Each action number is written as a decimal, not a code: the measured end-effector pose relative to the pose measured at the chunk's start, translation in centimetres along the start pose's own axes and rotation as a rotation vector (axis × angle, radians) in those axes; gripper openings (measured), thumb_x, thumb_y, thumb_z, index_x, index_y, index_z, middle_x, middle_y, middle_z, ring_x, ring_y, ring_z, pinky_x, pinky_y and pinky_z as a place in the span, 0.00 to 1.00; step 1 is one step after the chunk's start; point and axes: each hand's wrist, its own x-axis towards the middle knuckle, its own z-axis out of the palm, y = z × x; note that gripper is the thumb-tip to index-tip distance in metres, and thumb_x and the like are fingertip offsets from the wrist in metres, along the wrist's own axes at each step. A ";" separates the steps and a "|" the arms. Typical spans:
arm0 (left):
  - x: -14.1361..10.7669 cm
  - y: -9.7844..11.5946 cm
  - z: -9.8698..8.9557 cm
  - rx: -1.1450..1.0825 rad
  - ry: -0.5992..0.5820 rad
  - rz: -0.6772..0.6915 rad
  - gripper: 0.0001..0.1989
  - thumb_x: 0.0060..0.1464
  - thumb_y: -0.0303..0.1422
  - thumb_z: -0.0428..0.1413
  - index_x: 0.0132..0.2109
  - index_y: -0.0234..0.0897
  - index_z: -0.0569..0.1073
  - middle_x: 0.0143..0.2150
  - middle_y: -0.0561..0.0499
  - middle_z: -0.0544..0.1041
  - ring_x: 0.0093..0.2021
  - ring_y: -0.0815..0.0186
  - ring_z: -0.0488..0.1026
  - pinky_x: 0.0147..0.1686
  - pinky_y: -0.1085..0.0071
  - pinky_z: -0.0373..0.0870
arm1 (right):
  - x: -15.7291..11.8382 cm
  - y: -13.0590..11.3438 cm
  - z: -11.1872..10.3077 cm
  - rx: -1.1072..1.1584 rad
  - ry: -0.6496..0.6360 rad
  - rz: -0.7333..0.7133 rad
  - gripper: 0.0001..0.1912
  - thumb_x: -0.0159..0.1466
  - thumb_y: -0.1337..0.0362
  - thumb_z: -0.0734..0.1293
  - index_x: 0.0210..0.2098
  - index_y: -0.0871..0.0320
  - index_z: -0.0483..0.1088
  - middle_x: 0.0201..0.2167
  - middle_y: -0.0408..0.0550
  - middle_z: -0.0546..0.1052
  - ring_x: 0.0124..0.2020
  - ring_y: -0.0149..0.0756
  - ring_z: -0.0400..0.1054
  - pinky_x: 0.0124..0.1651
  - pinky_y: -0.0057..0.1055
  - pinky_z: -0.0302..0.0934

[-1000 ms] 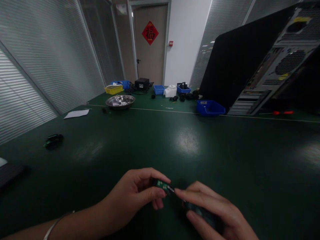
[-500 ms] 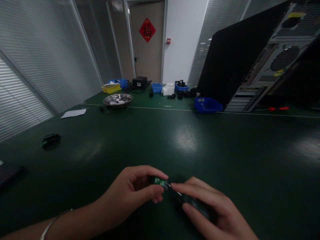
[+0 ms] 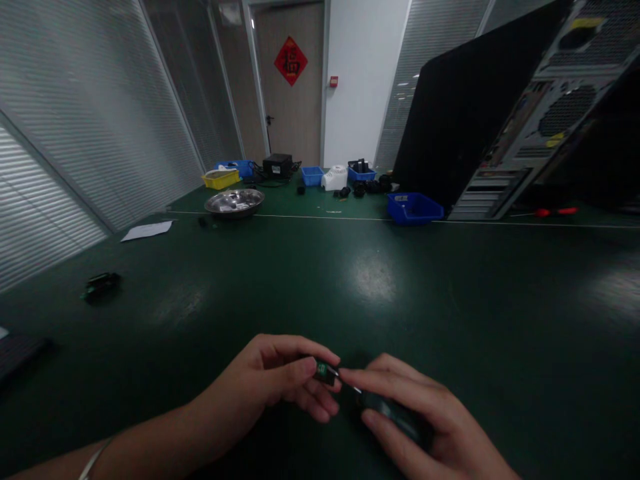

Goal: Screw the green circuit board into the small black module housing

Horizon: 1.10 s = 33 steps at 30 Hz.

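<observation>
My left hand (image 3: pixel 285 377) is closed on a small green circuit board (image 3: pixel 323 369), held between thumb and fingers, with part of it hidden by the thumb. Opposite it, my right hand (image 3: pixel 425 413) grips the dark handle of a screwdriver (image 3: pixel 395 415), index finger stretched along the thin metal shaft. The shaft's tip meets the right end of the board; whether it touches a screw is too small to make out. Both hands are above the dark green tabletop (image 3: pixel 280 287).
A steel bowl (image 3: pixel 235 203), a blue bin (image 3: pixel 414 208) and a white plastic housing (image 3: pixel 335 178) stand toward the back. A computer case (image 3: pixel 480 113) rises at right. Dark green parts (image 3: pixel 101 285) and a paper sheet (image 3: pixel 147 231) lie at left.
My left thumb has shifted up over the board, turning it slightly and covering more of it. The screwdriver stays at the board's end. The view has shifted slightly.
</observation>
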 end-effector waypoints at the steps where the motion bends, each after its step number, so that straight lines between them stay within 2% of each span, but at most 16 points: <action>1: 0.0 0.0 0.0 -0.004 -0.001 -0.007 0.10 0.55 0.31 0.58 0.43 0.32 0.79 0.37 0.41 0.80 0.35 0.61 0.78 0.37 0.67 0.74 | 0.0 0.0 0.0 0.001 -0.004 0.001 0.21 0.60 0.71 0.66 0.50 0.45 0.73 0.38 0.49 0.78 0.37 0.36 0.73 0.37 0.28 0.69; 8: 0.1 0.0 0.0 -0.038 -0.022 -0.022 0.10 0.56 0.29 0.56 0.43 0.30 0.79 0.37 0.40 0.80 0.33 0.61 0.79 0.35 0.68 0.75 | 0.5 -0.2 -0.3 0.026 -0.075 -0.001 0.23 0.61 0.73 0.65 0.52 0.45 0.72 0.37 0.48 0.77 0.36 0.33 0.73 0.37 0.27 0.68; 15: 0.0 0.0 0.2 -0.038 -0.022 -0.006 0.09 0.57 0.28 0.56 0.43 0.31 0.79 0.38 0.41 0.80 0.34 0.62 0.79 0.36 0.68 0.75 | 0.3 0.0 -0.2 0.040 -0.052 -0.010 0.24 0.61 0.74 0.65 0.52 0.43 0.72 0.37 0.47 0.77 0.36 0.33 0.73 0.38 0.27 0.68; 21: 0.0 -0.2 -0.1 0.080 0.021 0.028 0.10 0.57 0.30 0.56 0.44 0.32 0.78 0.34 0.43 0.81 0.35 0.63 0.79 0.38 0.69 0.74 | 0.1 -0.1 -0.4 -0.006 -0.056 0.004 0.20 0.61 0.71 0.66 0.51 0.47 0.73 0.36 0.49 0.78 0.35 0.34 0.73 0.37 0.26 0.69; 28: 0.1 0.0 0.3 0.004 -0.014 -0.026 0.09 0.57 0.29 0.56 0.43 0.30 0.77 0.33 0.42 0.81 0.35 0.63 0.79 0.38 0.69 0.74 | -0.2 -0.7 -0.3 -0.047 -0.036 -0.005 0.18 0.63 0.64 0.65 0.51 0.49 0.73 0.36 0.50 0.79 0.33 0.35 0.74 0.35 0.25 0.70; 30: 0.1 0.1 0.4 0.004 -0.003 -0.025 0.09 0.57 0.28 0.56 0.44 0.30 0.76 0.36 0.42 0.81 0.36 0.63 0.79 0.39 0.69 0.74 | -0.2 -0.7 -0.3 -0.049 -0.027 0.000 0.17 0.63 0.63 0.65 0.51 0.48 0.73 0.36 0.49 0.79 0.34 0.35 0.74 0.36 0.25 0.70; 33: 0.1 0.3 0.6 -0.003 0.053 -0.003 0.10 0.57 0.27 0.57 0.47 0.33 0.72 0.45 0.42 0.79 0.45 0.60 0.77 0.47 0.65 0.72 | -0.2 -0.6 -0.3 -0.055 -0.009 0.024 0.17 0.63 0.63 0.65 0.51 0.48 0.73 0.37 0.49 0.79 0.34 0.35 0.74 0.36 0.26 0.71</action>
